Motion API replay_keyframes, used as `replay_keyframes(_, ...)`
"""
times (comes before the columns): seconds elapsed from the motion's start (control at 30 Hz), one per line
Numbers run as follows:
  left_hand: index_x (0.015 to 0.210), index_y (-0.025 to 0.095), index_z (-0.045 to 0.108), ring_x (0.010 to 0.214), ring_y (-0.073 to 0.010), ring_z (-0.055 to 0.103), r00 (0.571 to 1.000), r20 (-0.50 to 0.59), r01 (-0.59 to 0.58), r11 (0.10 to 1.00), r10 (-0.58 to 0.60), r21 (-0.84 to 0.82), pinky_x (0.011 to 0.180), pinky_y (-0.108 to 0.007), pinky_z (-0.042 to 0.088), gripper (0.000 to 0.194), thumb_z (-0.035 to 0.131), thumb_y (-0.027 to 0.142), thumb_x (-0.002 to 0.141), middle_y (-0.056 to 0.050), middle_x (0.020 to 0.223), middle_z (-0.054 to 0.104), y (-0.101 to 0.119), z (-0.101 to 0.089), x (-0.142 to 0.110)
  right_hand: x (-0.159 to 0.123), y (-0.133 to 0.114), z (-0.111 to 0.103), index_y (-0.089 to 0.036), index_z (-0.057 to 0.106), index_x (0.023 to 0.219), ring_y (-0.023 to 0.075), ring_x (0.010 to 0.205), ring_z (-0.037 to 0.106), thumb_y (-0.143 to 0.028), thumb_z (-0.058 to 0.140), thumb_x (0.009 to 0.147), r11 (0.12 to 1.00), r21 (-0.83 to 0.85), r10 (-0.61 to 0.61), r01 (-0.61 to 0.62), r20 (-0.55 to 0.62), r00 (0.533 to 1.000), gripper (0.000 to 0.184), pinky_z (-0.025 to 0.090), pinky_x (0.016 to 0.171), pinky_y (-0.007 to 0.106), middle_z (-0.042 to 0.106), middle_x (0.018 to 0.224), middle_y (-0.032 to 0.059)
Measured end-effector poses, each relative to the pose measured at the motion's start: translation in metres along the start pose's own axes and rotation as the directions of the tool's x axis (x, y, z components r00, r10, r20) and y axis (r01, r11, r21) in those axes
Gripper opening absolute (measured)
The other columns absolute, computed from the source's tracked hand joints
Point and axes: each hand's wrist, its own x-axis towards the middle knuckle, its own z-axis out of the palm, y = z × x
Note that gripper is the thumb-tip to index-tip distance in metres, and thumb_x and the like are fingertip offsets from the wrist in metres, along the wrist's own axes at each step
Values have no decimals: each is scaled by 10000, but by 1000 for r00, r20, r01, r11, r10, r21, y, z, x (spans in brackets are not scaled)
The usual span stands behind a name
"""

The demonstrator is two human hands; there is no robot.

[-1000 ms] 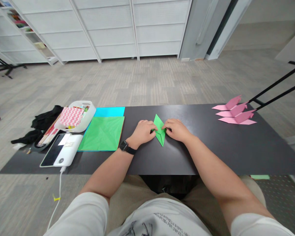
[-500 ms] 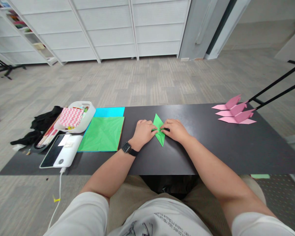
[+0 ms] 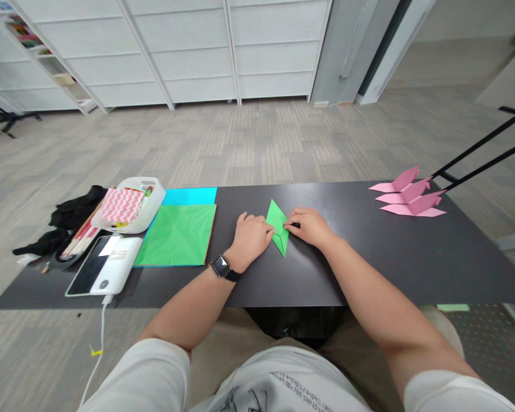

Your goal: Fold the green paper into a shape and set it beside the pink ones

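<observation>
Left hand: the hand is partly closed, fingers bent, its fingertips touching the left edge of the green folded paper; whether it pinches or only presses, I cannot tell.
Right hand: the hand is closed to a pinch, thumb and index finger on the paper's right edge; a small dark patch shows among the fingers, too unclear to name.
Left wrist: a black watch.
White cable: the cable hangs past the near edge of the table, with a yellow tag on it.
White device: the device is plugged into the cable and lies on a tablet-like dark panel.
Green folded paper: the paper, a slim diamond with creased flaps, lies on the table between both hands.
Green sheets: the stack lies flat left of the left hand, a blue sheet showing beyond it.
Dark tray: the tray holds pencil-like sticks, beside black cloth.
White basket: the basket carries a pink zigzag-patterned item.
Pink folded papers: three bird-like shapes stand in a row near the far right.
Background: white cabinets beyond a grey floor.
</observation>
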Motion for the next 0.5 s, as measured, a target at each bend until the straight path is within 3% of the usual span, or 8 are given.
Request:
replay_keyframes(0.37, 1090, 274, 872, 1074, -293, 687, 1000, 15, -25, 999, 24, 38, 1255, -612, 351, 287, 609, 387, 1080, -94, 1092, 755, 4, -4, -4, -2, 3, -8, -296, 868, 963, 252, 1015, 713, -275, 792, 955, 1000, -22, 18, -18, -2, 1000, 80, 489, 916, 408, 793, 1036, 42)
replay_keyframes(0.5, 1189, 254, 829, 1069, -294, 704, 1000, 6, -22, 1000, 22, 7, 1254, -599, 352, 265, 618, 364, 1072, -89, 1120, 785, 1, -3, -3, -2, 2, -9, -288, 865, 963, 261, 1029, 715, -279, 771, 964, 999, -37, 22, -21, 11, 1000, 94, 487, 907, 415, 793, 1040, 45)
